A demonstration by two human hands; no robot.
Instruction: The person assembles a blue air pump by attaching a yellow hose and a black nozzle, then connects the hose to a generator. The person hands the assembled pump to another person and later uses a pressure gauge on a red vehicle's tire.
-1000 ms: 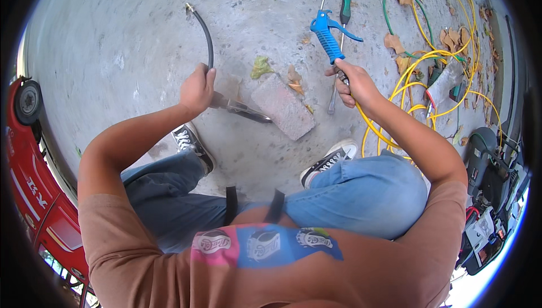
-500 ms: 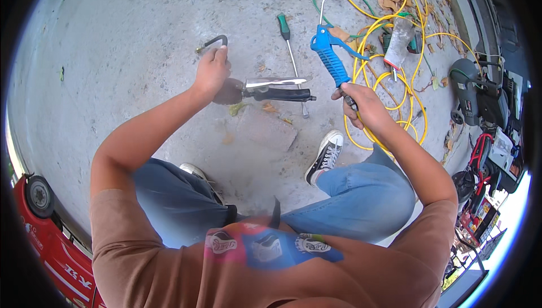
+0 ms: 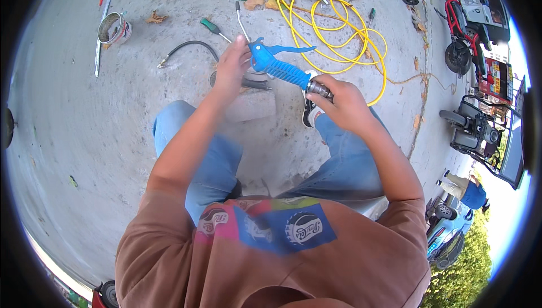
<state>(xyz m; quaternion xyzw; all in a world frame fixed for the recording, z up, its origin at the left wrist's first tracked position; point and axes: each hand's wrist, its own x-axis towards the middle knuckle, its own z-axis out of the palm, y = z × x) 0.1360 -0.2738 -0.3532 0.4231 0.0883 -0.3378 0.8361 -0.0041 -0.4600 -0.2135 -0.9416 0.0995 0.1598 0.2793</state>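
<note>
My right hand (image 3: pixel 347 105) is closed around the metal coupler (image 3: pixel 319 89) at the butt of a blue air blow gun (image 3: pixel 285 71). The gun's thin nozzle points up and away. Beside the gun's head is my left hand (image 3: pixel 228 71), fingers stretched upward; whether they touch the gun is hard to see. A short black hose (image 3: pixel 195 42) with a brass end lies on the concrete past my left wrist. Partly hidden behind that hand is a dark-handled tool (image 3: pixel 257 84) on the ground. Just beyond lies a green-handled screwdriver (image 3: pixel 210 26).
A coiled yellow air hose (image 3: pixel 385 62) spreads ahead to the right. At the far left stand a small bucket (image 3: pixel 123 32) and a long metal bar (image 3: pixel 101 42). Dry leaves (image 3: pixel 156 18) are scattered about. Parked vehicles and a person (image 3: pixel 471 192) are off to the right.
My left hand has let go of the black hose, which now rests on the ground, and moved to the blow gun's head. The view has swung right; the gun is now tilted more sideways.
</note>
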